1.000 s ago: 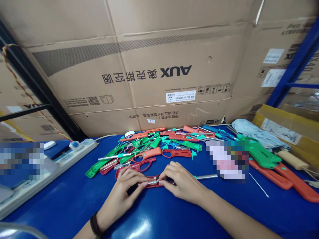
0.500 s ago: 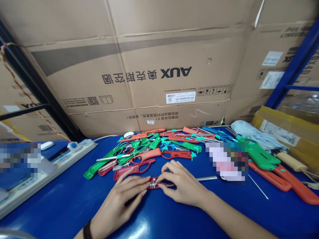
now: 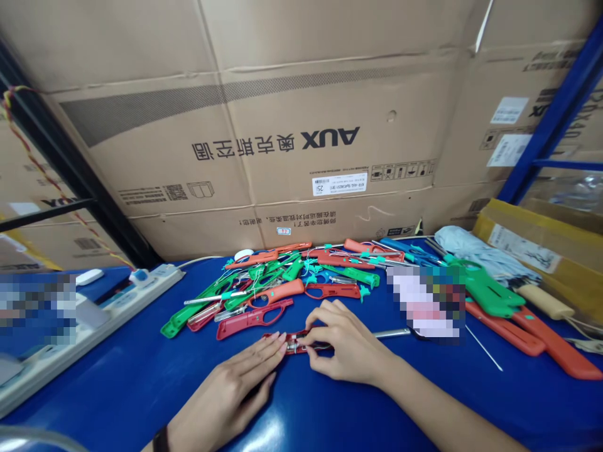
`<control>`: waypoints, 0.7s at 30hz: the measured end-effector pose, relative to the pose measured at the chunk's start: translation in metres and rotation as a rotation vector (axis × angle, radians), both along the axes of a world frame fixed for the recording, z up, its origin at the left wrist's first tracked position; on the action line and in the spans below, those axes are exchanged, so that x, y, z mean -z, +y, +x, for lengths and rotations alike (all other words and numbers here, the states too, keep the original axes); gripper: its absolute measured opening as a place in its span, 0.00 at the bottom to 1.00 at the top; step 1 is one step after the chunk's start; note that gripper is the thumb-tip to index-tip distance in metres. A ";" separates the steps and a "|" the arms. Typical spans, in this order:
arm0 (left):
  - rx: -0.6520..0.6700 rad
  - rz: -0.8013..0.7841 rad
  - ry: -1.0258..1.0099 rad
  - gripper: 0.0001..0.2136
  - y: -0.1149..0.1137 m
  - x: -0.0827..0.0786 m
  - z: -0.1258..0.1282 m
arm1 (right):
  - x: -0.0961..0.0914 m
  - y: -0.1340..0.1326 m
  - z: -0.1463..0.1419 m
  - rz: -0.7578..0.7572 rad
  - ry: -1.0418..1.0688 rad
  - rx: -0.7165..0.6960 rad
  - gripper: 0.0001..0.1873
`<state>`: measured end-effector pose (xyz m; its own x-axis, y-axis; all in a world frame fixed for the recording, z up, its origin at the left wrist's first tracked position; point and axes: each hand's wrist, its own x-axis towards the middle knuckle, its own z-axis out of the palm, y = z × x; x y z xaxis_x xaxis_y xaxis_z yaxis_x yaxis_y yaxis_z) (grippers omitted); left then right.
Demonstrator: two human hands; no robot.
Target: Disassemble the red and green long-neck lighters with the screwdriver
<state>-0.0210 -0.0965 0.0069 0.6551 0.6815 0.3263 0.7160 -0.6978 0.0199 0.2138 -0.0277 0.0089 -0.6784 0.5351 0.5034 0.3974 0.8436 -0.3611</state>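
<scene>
- Fingers of the left hand (image 3: 230, 383) lay straight, unclenched, over the left end of the red casing (image 3: 301, 351), mid-worktop (image 3: 306, 417).
- Right hand (image 3: 342, 344) curled over its inner parts; whether it gripped one was unclear. Seemingly adjusting these, it called for a light touch.
- Loose casings (image 3: 282, 291) lay towards the far edge.

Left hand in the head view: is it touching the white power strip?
No, the left hand rests its fingertips on the red casing, clear of the power strip.
</scene>
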 end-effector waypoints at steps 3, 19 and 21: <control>-0.026 0.008 0.024 0.24 -0.004 0.000 0.001 | 0.000 0.000 0.000 0.014 -0.013 -0.008 0.06; -0.012 -0.037 0.017 0.26 -0.004 0.001 0.002 | -0.001 0.001 -0.004 -0.203 0.017 0.089 0.04; -0.012 -0.039 -0.019 0.26 -0.005 0.002 0.001 | -0.001 0.002 -0.002 -0.167 0.022 0.072 0.03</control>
